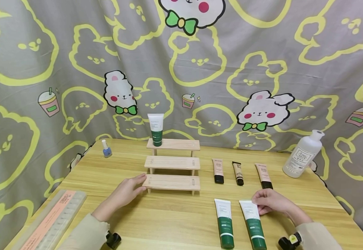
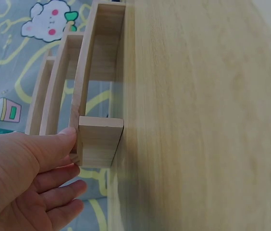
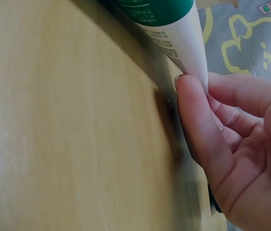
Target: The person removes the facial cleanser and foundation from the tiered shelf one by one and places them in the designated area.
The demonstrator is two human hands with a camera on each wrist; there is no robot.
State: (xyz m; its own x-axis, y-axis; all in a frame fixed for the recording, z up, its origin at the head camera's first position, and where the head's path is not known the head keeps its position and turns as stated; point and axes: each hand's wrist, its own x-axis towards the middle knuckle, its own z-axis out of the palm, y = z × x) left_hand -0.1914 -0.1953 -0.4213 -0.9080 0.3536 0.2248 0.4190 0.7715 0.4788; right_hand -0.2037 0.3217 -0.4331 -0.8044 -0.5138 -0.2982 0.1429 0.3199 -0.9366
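Note:
A three-step wooden display stand (image 1: 172,181) stands on the table, with a white-and-green squeeze tube (image 1: 157,133) upright at the left of its top step. My left hand (image 1: 127,192) pinches the left end of the lowest step; in the left wrist view the thumb lies against the board's corner (image 2: 77,113). With thumb and fingers, my right hand (image 1: 272,201) pinches the flat white end of another squeeze tube (image 1: 252,222). That tube's green part (image 3: 162,10) points away from the hand in the right wrist view. A matching squeeze tube (image 1: 224,222) lies just left of it.
Two pink BB cream tubes (image 1: 218,170) and a slim beige tube (image 1: 238,173) lie behind my right hand. A white bottle (image 1: 303,154) stands at the back right, a blue nail polish bottle (image 1: 106,149) at the back left. A long clear box (image 1: 54,220) lies front left.

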